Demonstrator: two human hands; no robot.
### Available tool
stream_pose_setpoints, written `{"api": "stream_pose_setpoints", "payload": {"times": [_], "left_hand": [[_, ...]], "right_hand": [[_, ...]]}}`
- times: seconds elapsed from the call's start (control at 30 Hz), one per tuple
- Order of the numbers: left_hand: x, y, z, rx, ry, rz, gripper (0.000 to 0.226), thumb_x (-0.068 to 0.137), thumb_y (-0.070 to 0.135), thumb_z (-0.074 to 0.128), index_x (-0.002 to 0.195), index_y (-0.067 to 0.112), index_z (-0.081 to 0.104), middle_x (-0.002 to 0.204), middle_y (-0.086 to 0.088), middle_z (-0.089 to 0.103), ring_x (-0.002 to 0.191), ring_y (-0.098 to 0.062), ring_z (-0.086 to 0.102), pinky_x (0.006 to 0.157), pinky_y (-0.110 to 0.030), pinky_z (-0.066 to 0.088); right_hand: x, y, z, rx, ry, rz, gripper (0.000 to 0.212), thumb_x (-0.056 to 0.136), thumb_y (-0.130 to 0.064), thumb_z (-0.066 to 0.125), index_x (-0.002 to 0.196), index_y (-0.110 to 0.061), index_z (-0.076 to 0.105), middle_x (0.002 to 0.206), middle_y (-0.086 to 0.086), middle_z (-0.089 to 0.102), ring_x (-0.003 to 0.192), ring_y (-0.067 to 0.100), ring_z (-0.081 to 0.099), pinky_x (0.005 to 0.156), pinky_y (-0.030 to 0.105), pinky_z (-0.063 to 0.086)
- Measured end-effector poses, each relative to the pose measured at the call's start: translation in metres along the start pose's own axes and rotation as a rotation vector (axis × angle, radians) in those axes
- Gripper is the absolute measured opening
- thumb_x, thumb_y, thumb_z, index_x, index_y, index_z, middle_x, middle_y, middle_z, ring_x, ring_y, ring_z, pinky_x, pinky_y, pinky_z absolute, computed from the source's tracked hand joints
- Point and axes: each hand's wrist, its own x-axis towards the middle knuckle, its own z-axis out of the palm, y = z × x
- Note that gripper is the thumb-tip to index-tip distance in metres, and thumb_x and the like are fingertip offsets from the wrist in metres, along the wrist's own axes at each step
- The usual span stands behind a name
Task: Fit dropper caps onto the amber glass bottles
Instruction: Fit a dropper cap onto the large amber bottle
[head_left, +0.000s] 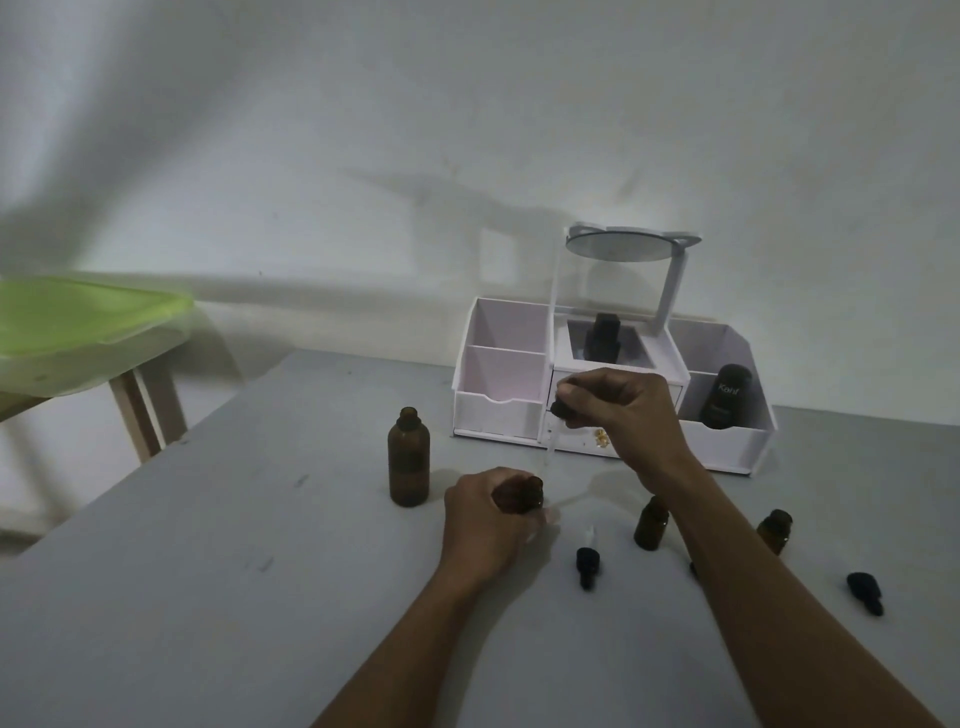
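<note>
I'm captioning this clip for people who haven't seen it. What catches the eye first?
The two hands at centre: the right hand holds a dropper cap with its glass pipette hanging above the amber bottle gripped by the left hand. Behind them stands a white organizer topped by a round mirror; a tall uncapped bottle stands to the left.

four open amber bottles (409, 457) upright; black dropper caps (587, 566) lying loose.

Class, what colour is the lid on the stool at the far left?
Lime green: the lid shows, slightly blurred, in the head view, the only one.
</note>
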Motion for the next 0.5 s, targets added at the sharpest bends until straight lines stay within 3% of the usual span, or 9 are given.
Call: {"api": "stream_pose_setpoints", "payload": {"times": [0.1,0.3,0.5], "left_hand": [[0.0002,0.0006,-0.0002,-0.001,0.008,0.009,0.035,0.073,0.029,0.081,0.105,0.021,0.072,0.096,0.01,0.068,0.086,-0.005,0.061,0.083,-0.014,0.048],[0.0007,0.0008,0.0007,-0.008,0.008,-0.011,0.038,0.071,0.028,0.083,0.107,0.02,0.071,0.105,0.004,0.071,0.095,-0.011,0.064,0.093,-0.027,0.052],[0.0013,0.0001,0.0009,0.011,0.025,0.017,0.038,0.073,0.026,0.082,0.109,0.021,0.07,0.106,0.005,0.07,0.091,-0.007,0.062,0.086,-0.014,0.047]], "right_hand": [[-0.0004,0.0001,0.0013,0.002,0.004,-0.01,0.01,0.088,-0.012,0.07,0.09,-0.021,0.074,0.078,-0.007,0.076,0.071,0.006,0.075,0.063,0.013,0.055],[0.0041,-0.0062,-0.0039,0.101,0.069,-0.017,0.013,0.087,-0.013,0.071,0.087,-0.025,0.074,0.073,-0.011,0.077,0.074,0.013,0.076,0.065,0.017,0.057],[0.0024,-0.0017,-0.0001,0.053,0.017,-0.026,0.014,0.089,-0.011,0.07,0.087,-0.024,0.075,0.074,-0.008,0.077,0.072,0.014,0.076,0.065,0.019,0.058]]}}
